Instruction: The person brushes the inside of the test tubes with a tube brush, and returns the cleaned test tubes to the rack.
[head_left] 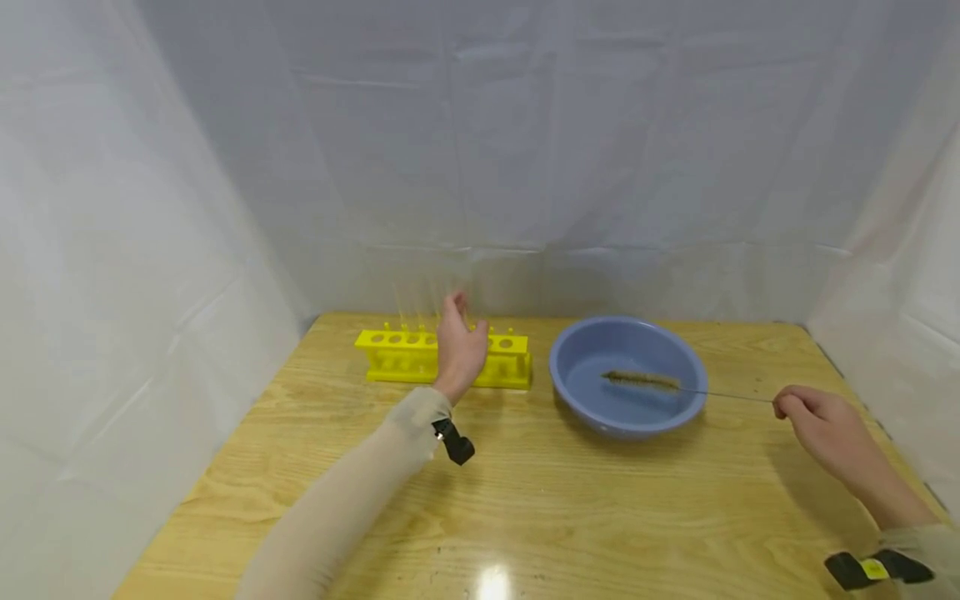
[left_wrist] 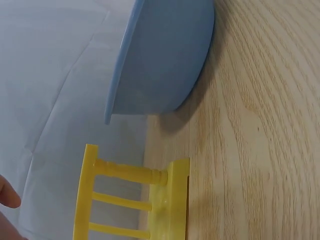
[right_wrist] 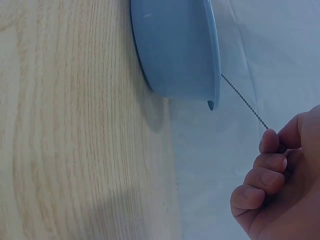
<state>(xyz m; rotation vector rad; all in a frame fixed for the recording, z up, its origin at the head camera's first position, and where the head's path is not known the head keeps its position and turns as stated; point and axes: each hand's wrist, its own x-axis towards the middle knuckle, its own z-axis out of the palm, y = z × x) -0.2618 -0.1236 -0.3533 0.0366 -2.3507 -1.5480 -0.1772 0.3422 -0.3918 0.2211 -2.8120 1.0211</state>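
Observation:
My left hand point(head_left: 461, 350) is over the yellow test tube rack point(head_left: 513, 343), its thumb and fingertips apart above the top plate. Thin clear test tubes point(head_left: 401, 304) stand up from the rack to the left of this hand and behind it; part of the rack is hidden by the hand. In the left wrist view only a fingertip point(left_wrist: 9, 195) shows at the edge. My right hand point(head_left: 828, 429) pinches the twisted wire handle point(right_wrist: 245, 102) of a test tube brush point(head_left: 641, 380). The brush's bristled head lies over the inside of the blue basin point(head_left: 626, 421).
The basin stands on the wooden table point(head_left: 510, 492) to the right of the rack. White sheeting point(head_left: 510, 167) hangs behind the table and along both sides. Round holes and small pegs line the rack's top.

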